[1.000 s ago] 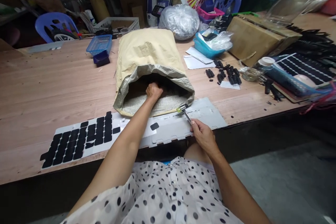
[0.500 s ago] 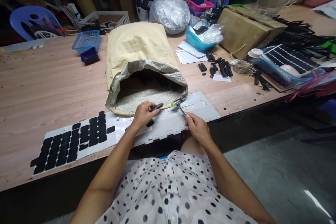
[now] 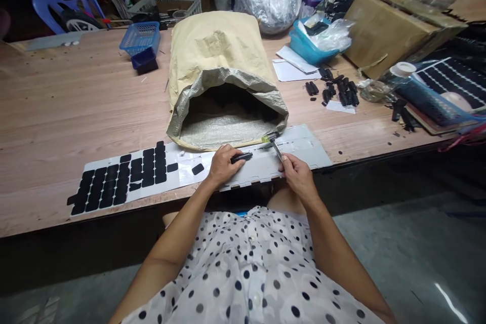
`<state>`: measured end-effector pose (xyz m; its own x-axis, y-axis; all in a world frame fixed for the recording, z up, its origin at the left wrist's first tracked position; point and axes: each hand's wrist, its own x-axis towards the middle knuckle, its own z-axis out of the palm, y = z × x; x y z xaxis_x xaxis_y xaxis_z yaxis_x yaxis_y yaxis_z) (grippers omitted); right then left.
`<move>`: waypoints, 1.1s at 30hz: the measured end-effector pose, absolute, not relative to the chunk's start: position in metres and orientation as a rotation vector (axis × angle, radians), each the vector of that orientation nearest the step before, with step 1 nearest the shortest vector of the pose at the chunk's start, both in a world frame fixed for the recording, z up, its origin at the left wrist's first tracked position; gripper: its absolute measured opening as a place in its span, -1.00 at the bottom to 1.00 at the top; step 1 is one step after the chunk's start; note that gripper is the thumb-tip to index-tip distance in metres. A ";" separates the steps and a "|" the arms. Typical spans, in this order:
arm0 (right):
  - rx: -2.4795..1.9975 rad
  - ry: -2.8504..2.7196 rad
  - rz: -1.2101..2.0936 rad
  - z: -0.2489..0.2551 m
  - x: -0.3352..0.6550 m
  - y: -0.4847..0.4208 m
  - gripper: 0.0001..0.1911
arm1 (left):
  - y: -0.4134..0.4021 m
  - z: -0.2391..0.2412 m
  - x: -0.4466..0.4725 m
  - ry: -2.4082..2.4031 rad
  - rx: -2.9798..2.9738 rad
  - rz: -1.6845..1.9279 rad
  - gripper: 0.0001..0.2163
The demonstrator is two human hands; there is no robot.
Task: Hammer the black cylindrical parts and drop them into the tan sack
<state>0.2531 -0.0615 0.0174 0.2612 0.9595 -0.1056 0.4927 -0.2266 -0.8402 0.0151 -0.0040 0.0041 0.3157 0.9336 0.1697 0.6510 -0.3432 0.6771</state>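
Observation:
My left hand [image 3: 225, 166] is closed on a small oblong black part [image 3: 242, 157], low over the white board [image 3: 304, 147] at the table's front edge. In my right hand [image 3: 298, 174] is a small hammer [image 3: 278, 150], gripped by its metal handle. Its head has a yellow-green end and a dark end, and sits just right of and beyond the black part, apart from it. Behind both hands a large beige sack [image 3: 218, 43] lies with its silvery-lined mouth open towards me; dark contents inside are hard to make out. One loose black pad [image 3: 198, 169] lies left of my left hand.
A sheet of black adhesive-like pads [image 3: 110, 182] extends left along the edge. Several black parts [image 3: 343, 92] lie at right, near a turquoise basket [image 3: 309, 49] and cardboard box [image 3: 387, 30]. Blue baskets [image 3: 140, 40] stand back left; a clear plastic bag [image 3: 268, 0] sits behind the sack.
The view has shifted, so the table appears further right and higher. My left hand has moved right and down with the black part, uncovering the loose pad. My right hand keeps the hammer.

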 end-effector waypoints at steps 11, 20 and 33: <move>-1.817 -1.312 0.832 0.015 0.251 -0.061 -0.43 | -0.005 0.011 0.015 1.444 2.018 0.719 -0.81; -1.821 -1.316 0.867 0.024 0.249 -0.061 -0.51 | 0.000 0.020 0.020 1.494 1.936 0.626 -0.81; -1.806 -1.336 0.869 0.025 0.250 -0.062 -0.54 | -0.001 0.009 0.011 1.387 1.818 0.812 -0.86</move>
<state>0.2500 -0.0616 0.0247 0.2368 0.9664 -0.1005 0.4840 -0.2070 -0.8502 0.0113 -0.0013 0.0092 0.2298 0.9711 0.0650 0.5323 -0.1813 0.8269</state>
